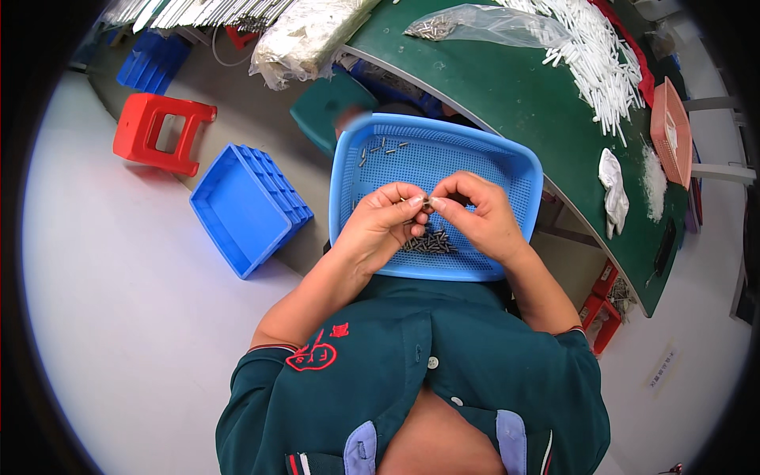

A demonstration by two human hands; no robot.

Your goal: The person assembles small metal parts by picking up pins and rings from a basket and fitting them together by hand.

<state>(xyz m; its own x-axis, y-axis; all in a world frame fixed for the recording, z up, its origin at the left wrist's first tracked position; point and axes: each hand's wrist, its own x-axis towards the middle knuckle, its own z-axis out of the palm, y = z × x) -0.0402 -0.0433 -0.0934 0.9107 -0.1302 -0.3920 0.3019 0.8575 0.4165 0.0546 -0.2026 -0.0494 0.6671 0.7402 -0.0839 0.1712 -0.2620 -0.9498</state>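
A blue perforated plastic basket (514,162) rests at my lap. Above it my left hand (385,220) and my right hand (480,215) meet, both closed in a pinch. Between their fingertips is a small metal piece (427,204); its exact kind is too small to make out. Below the hands, a pile of short dark metal pins (428,242) lies on the basket's near side. A few loose metal pins (384,146) are scattered at its far left. The fingers of my left hand curl inward and may hide more pieces.
Beyond the basket curves a green table (467,75) with a heap of white sticks (590,55), a clear bag (499,25), a white glove (613,192) and a pink basket (670,131). To the left are a blue crate (241,218) and a red stool (158,134) on the floor.
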